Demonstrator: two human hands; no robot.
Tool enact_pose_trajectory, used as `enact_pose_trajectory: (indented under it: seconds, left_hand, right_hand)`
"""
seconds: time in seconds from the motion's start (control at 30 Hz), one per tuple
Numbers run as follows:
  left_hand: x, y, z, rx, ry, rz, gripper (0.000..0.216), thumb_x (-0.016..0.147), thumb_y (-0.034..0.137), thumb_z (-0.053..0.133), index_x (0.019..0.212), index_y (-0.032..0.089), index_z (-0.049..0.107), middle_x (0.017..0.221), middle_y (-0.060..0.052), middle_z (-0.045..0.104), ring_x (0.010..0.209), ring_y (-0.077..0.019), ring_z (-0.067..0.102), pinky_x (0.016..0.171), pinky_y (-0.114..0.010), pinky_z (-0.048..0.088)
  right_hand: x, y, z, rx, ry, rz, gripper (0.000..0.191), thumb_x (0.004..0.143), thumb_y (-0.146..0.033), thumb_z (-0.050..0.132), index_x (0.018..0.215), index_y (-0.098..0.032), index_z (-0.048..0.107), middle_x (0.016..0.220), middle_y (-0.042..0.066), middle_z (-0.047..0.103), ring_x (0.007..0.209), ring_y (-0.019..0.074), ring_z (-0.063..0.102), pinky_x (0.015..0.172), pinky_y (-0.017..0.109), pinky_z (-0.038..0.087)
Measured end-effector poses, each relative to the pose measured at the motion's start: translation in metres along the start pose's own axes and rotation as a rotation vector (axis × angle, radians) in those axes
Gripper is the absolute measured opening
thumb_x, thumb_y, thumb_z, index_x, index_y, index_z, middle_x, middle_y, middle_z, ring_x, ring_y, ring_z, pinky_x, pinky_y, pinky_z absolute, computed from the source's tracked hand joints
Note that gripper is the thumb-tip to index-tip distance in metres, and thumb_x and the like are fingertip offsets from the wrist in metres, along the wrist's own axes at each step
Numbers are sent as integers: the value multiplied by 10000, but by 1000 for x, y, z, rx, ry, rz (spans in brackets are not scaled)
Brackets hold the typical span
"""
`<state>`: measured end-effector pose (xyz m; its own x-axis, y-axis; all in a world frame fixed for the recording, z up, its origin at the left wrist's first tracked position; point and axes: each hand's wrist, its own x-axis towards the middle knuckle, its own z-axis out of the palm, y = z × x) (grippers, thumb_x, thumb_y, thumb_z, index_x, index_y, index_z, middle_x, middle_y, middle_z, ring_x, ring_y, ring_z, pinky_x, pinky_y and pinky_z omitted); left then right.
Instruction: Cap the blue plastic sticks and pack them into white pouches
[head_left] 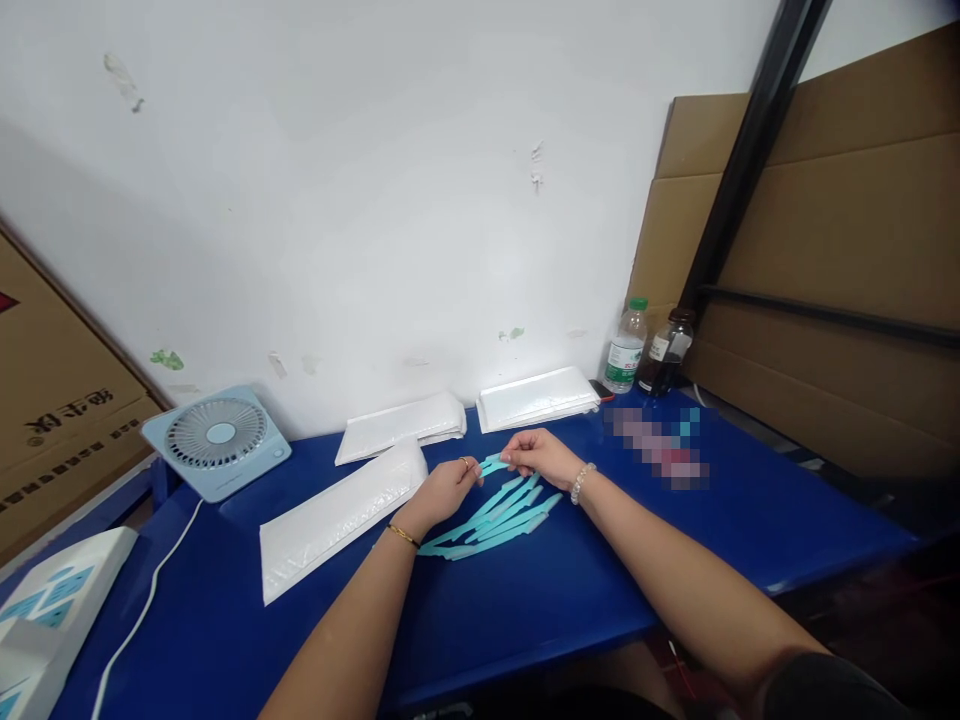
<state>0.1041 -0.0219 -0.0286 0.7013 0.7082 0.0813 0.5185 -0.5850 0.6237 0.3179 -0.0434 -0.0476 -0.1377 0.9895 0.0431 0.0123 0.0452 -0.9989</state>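
My left hand [451, 488] and my right hand [541, 458] are close together above the middle of the blue table. Between them stretches a thin turquoise strip [491, 465], pinched at one end by the fingertips of each hand. Several more turquoise strips [487, 530] lie fanned out on the table just below, partly overlapping, with pale, clear-looking ends. What the strips are for cannot be made out. A white padded envelope [337, 520] lies to the left, its right end close behind my left hand.
Further white padded envelopes [405, 425] [536, 398] lie along the wall. A light blue fan [220, 435] with a white cable [154, 590] stands left. At back right are a green-capped bottle [626, 350], a dark bottle [665, 355] and a phone edge [602, 390]. Cardboard [847, 210] flanks the table [570, 600].
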Motion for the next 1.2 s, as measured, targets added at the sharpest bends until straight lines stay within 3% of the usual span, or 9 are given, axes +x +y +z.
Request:
enact_pose_trajectory:
  seconds: [0.1, 0.23, 0.4, 0.53, 0.63, 0.8, 0.9, 1.0, 1.2]
  left_hand:
    - [1, -5, -3, 19, 2, -14, 413, 936, 421, 264, 772, 190, 566, 765, -15, 608, 723, -156, 548, 665, -260, 393]
    - [-1, -12, -9, 110, 95, -106, 385, 939, 381, 258, 767, 201, 551, 785, -20, 628, 738, -167, 569, 683, -272, 399]
    - [0, -14, -4, 282, 147, -64, 311, 933, 335, 309, 865, 202, 582, 883, -54, 642, 835, -196, 589, 737, -292, 416]
    - [2, -17, 2, 380, 196, -76, 267, 886, 329, 436, 1074, 207, 582, 1053, -80, 623, 975, -229, 566, 820, -322, 421]
    - [1, -17, 1, 367, 201, -80, 306, 858, 337, 493, 1131, 225, 573, 1111, -71, 610, 1047, -239, 538, 856, -326, 416]
    - [-3, -4, -2, 332, 201, -34, 303, 850, 417, 505, 1063, 224, 598, 1033, -58, 623, 983, -224, 556, 806, -311, 419]
    - [-6, 5, 0, 304, 78, 22, 327, 847, 487, 491, 1003, 227, 616, 895, -28, 639, 828, -188, 584, 712, -281, 413]
    - [-5, 8, 3, 327, 0, 87, 247, 864, 417, 487, 903, 224, 638, 841, -13, 649, 797, -171, 590, 706, -266, 394]
    - [1, -2, -7, 385, 143, -3, 203, 875, 326, 474, 853, 214, 642, 876, -34, 668, 848, -194, 600, 730, -284, 392]
  right_hand:
    - [1, 2, -10, 28, 10, 20, 307, 596, -390, 789, 675, -129, 650, 543, 1, 616, 434, 57, 462, 424, 189, 313]
    - [1, 4, -35, -36, 144, 21, 309, 623, -416, 759, 684, -136, 644, 574, 5, 618, 431, 60, 447, 426, 202, 313]
    - [1, 6, -49, -558, 125, 37, 248, 675, -403, 713, 709, -158, 695, 581, 9, 627, 497, 106, 511, 518, 242, 392]
    - [-4, -2, -43, -802, 176, -129, 235, 682, -400, 715, 776, -185, 717, 803, 39, 653, 707, 159, 572, 654, 271, 433]
    - [-10, -8, -35, -819, 7, -242, 202, 724, -384, 693, 809, -203, 711, 857, 32, 610, 724, 146, 556, 658, 257, 430]
    - [-13, -7, -21, -880, -245, -266, 137, 718, -299, 713, 785, -186, 674, 847, 15, 549, 704, 122, 520, 629, 230, 410]
    - [-11, -6, -18, -906, -256, -259, 103, 747, -266, 690, 777, -175, 652, 839, 11, 524, 696, 115, 500, 621, 224, 399]
    - [-11, -7, -18, -888, -233, -272, 96, 782, -266, 659, 795, -174, 636, 847, 10, 518, 694, 113, 495, 625, 226, 400]
    - [-9, -9, -32, -845, -118, -336, 99, 793, -261, 648, 759, -170, 627, 846, 25, 543, 728, 131, 522, 649, 242, 412]
